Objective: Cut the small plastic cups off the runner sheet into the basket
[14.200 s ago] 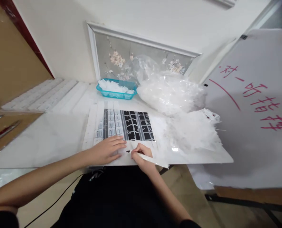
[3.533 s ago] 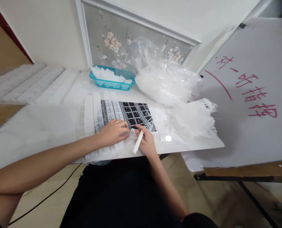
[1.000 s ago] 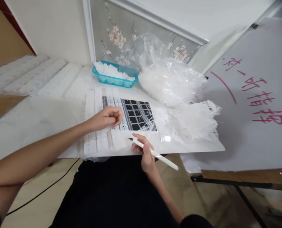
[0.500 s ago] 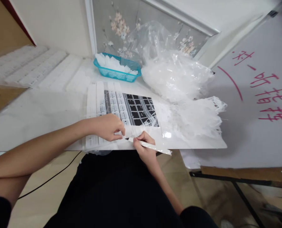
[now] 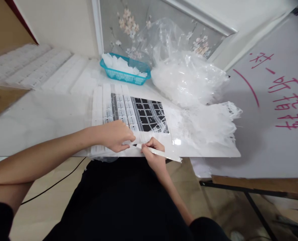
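My right hand [image 5: 154, 151] grips a white pen-like tool [image 5: 165, 154] with a dark pointed tip, held slantwise near the table's front edge. The tip points left, just short of my left hand [image 5: 120, 136]. My left hand has its fingers curled, with thumb and forefinger close together over the white surface; anything between them is too small to make out. Just beyond both hands lies a sheet printed with black panels [image 5: 146, 115]. Strips of translucent white plastic parts [image 5: 125, 110] lie over its left part, partly hidden by my left hand.
A blue basket [image 5: 125, 76] of white pieces stands behind the sheet. To its right are a bulging clear plastic bag [image 5: 186, 75] and a heap of white plastic scraps [image 5: 209, 125]. More white strips [image 5: 35, 68] lie at back left. A whiteboard [image 5: 251, 140] with red writing leans at right.
My left hand has shifted slightly to the right, its fingertips closer to the tool's tip. My right hand keeps the same grip. The camera view has tilted slightly.
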Motion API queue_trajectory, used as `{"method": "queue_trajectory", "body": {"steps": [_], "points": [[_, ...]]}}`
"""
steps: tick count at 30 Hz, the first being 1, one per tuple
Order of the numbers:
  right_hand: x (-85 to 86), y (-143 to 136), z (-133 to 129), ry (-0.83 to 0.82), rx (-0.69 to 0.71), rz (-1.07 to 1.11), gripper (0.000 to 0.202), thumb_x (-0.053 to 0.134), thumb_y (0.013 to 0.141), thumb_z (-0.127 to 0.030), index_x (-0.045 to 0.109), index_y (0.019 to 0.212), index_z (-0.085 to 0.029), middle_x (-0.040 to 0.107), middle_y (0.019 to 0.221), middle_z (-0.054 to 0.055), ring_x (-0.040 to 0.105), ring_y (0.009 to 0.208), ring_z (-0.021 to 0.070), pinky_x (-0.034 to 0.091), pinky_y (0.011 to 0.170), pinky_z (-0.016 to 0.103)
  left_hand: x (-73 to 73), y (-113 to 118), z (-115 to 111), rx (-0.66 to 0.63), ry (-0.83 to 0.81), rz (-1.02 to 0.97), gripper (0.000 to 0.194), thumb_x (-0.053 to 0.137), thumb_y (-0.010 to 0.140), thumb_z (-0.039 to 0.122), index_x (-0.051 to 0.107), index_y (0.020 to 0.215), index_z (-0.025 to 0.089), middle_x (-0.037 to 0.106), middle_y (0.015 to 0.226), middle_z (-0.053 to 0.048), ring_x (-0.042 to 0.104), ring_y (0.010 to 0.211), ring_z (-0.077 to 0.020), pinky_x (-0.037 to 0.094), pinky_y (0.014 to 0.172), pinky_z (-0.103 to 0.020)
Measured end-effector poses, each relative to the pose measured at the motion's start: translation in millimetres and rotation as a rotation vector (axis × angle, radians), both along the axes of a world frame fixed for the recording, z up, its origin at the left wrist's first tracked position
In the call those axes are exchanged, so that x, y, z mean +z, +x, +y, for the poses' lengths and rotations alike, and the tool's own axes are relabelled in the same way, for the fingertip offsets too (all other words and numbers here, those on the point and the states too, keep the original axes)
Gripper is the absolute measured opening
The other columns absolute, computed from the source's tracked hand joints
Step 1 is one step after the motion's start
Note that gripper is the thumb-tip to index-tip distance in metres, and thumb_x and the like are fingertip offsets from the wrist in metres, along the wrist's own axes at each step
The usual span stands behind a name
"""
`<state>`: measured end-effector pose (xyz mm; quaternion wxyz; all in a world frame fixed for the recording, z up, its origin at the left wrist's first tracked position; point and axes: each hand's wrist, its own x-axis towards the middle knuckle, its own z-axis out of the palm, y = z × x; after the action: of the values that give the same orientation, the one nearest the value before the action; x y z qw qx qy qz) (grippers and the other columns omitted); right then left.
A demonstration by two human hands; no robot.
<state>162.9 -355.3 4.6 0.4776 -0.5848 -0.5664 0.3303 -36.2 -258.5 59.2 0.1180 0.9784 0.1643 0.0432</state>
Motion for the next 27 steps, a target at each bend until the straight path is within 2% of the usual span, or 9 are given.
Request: {"method": "queue_trajectory", "body": {"steps": [8, 12, 15, 18, 20, 21, 27], "points": [[0.1, 2, 4, -0.048, 0.042, 0.006, 0.023, 0.063, 0.077, -0.027, 0.048, 0.06, -0.021, 0.052, 0.054, -0.004, 0.046, 0.053, 0.0116, 0.037, 0.055, 0.025, -1.6, 3, -2, 0.018, 0.001, 0.001, 0.014, 0.059, 0.079, 0.027, 0.056, 0.067, 0.019, 0.062, 0.063, -0.002, 0.05, 0.053, -0.0149, 0.022, 0.053, -0.031], [0.7, 4, 7, -0.068, 0.082, -0.037, 0.023, 0.063, 0.073, -0.024, 0.046, 0.059, -0.021, 0.049, 0.055, -0.006, 0.043, 0.054, 0.0105, 0.036, 0.054, 0.024, -6.4, 7, -3, 0.022, -0.038, -0.076, 0.022, 0.058, 0.076, 0.022, 0.05, 0.056, 0.018, 0.054, 0.052, 0.001, 0.042, 0.044, -0.0113, 0.024, 0.052, -0.029], [2.1, 4, 8, -0.077, 0.113, -0.063, 0.023, 0.063, 0.074, -0.025, 0.044, 0.06, -0.021, 0.046, 0.056, -0.006, 0.041, 0.054, 0.0098, 0.034, 0.054, 0.023, -5.3, 7, 4, 0.104, -0.241, -0.202, 0.02, 0.059, 0.072, 0.017, 0.053, 0.053, 0.017, 0.05, 0.047, 0.003, 0.043, 0.043, -0.009, 0.027, 0.05, -0.026], [2.7, 4, 9, -0.086, 0.128, -0.071, 0.023, 0.062, 0.074, -0.024, 0.044, 0.061, -0.021, 0.043, 0.056, -0.007, 0.039, 0.054, 0.0094, 0.032, 0.052, 0.023, 0.2, 2, 18, 0.421, -0.572, -0.52, 0.011, 0.062, 0.073, 0.02, 0.064, 0.063, 0.016, 0.055, 0.047, 0.003, 0.047, 0.042, -0.0085, 0.031, 0.045, -0.022], [2.6, 3, 10, -0.087, 0.134, -0.068, 0.023, 0.062, 0.074, -0.023, 0.043, 0.06, -0.021, 0.041, 0.055, -0.007, 0.038, 0.054, 0.0094, 0.031, 0.052, 0.023, 3.1, -1, 26, 0.627, -0.749, -0.785, 0.015, 0.065, 0.075, 0.024, 0.064, 0.063, 0.015, 0.054, 0.045, 0.003, 0.046, 0.039, -0.0082, 0.031, 0.042, -0.021], [2.7, 3, 11, -0.086, 0.136, -0.064, 0.024, 0.062, 0.074, -0.023, 0.043, 0.06, -0.021, 0.041, 0.055, -0.007, 0.037, 0.054, 0.0094, 0.03, 0.052, 0.023, 3.6, -1, 28, 0.683, -0.813, -0.89, 0.017, 0.067, 0.075, 0.025, 0.062, 0.061, 0.015, 0.053, 0.043, 0.003, 0.045, 0.038, -0.008, 0.031, 0.041, -0.02], [6.5, 2, 13, -0.082, 0.145, -0.045, 0.024, 0.062, 0.072, -0.023, 0.043, 0.058, -0.02, 0.04, 0.056, -0.007, 0.038, 0.055, 0.0094, 0.031, 0.053, 0.023, 1.1, 3, 33, 0.746, -1.073, -1.226, 0.02, 0.074, 0.069, 0.024, 0.058, 0.06, 0.016, 0.046, 0.042, 0.006, 0.044, 0.036, -0.0072, 0.032, 0.036, -0.019]]}}
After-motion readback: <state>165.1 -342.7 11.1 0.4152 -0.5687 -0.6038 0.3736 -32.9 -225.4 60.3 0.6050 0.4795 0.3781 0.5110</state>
